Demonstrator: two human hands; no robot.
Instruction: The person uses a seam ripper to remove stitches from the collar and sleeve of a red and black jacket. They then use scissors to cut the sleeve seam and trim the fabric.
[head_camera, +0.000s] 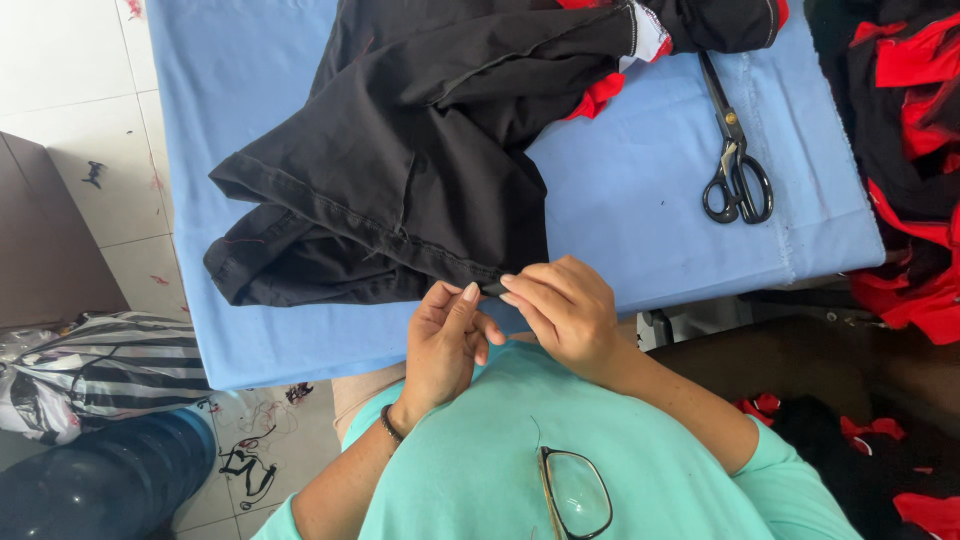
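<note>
Your left hand (445, 345) and right hand (560, 305) pinch the black garment (400, 170) hem at the table (640, 190) edge, keeping it close; scissors (735, 160) lie within reach.

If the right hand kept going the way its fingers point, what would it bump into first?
The right hand points left along the table edge, so its fingertips would most likely meet the left hand first. They already touch the black garment at its hem. Depth is hard to judge here.

The black garment (420, 150) is made of matt cloth. The scissors (735, 160) are made of dark, shiny metal.
</note>
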